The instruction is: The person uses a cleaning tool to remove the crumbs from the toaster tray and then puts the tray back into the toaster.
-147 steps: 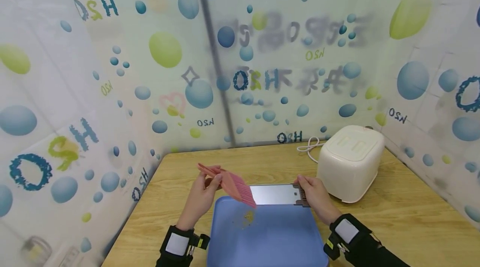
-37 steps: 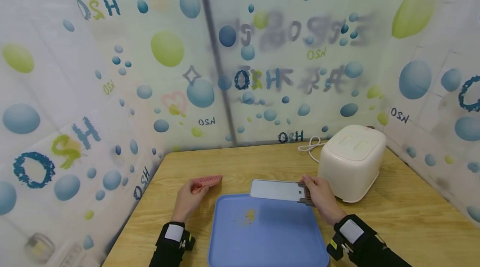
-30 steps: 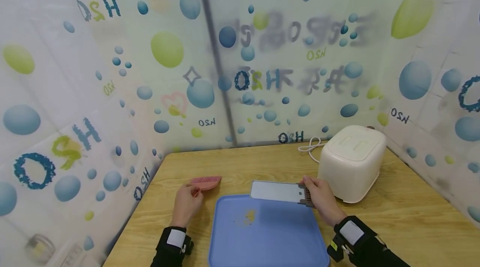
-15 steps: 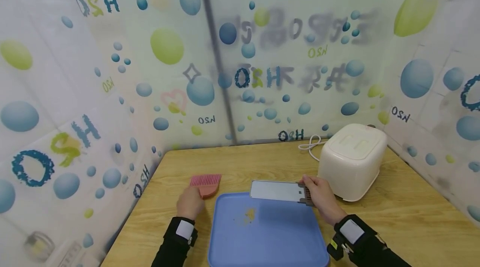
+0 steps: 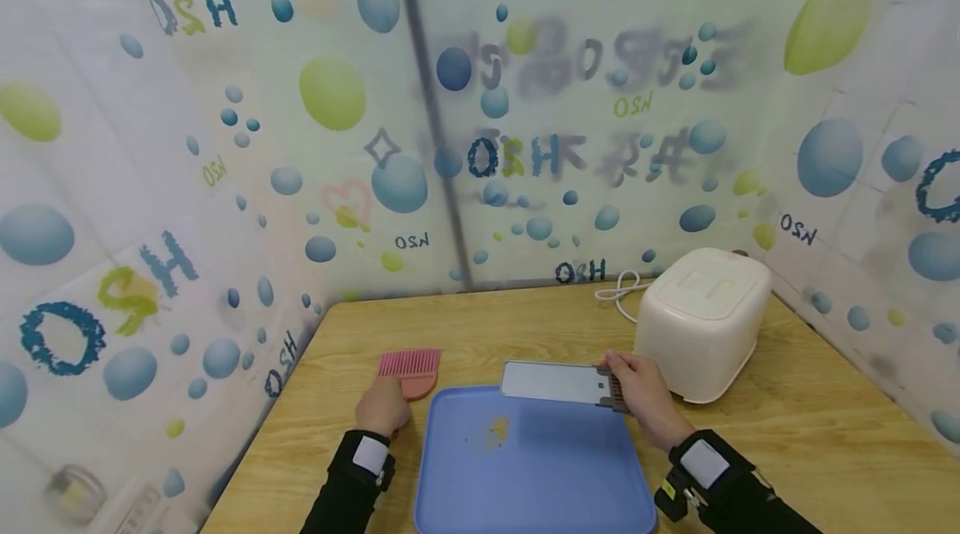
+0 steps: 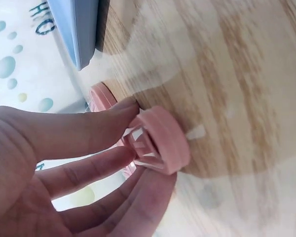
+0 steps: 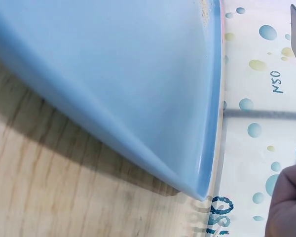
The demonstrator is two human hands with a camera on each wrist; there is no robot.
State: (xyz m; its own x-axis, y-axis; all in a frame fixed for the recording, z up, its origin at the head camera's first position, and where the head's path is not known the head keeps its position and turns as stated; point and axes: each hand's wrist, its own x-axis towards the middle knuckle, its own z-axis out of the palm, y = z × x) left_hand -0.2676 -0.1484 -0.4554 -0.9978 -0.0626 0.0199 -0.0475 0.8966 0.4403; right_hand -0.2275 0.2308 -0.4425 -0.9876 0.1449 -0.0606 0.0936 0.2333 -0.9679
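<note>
My left hand [image 5: 382, 406] is at the table left of the blue tray and holds a pink brush [image 5: 411, 367], its bristles pointing away from me. In the left wrist view the thumb and fingers pinch the looped end of its handle [image 6: 170, 140]. My right hand [image 5: 641, 392] grips the brown end of a flat metal crumb tray [image 5: 551, 381], held level over the back edge of the blue tray [image 5: 536, 484]. Yellowish crumbs [image 5: 498, 431] lie in the blue tray. At the right wrist view's edge, part of my right hand [image 7: 288, 205] shows.
A white toaster [image 5: 697, 330] stands at the back right of the wooden table [image 5: 277, 467], just beyond my right hand. Its white cord [image 5: 618, 294] is bundled behind it. Printed curtains surround the table at the back and sides.
My left hand has moved the brush from beside the metal crumb tray leftward and down to the table, turning its bristles away from me. The right hand holds nearly still, the crumb tray slightly tilted.
</note>
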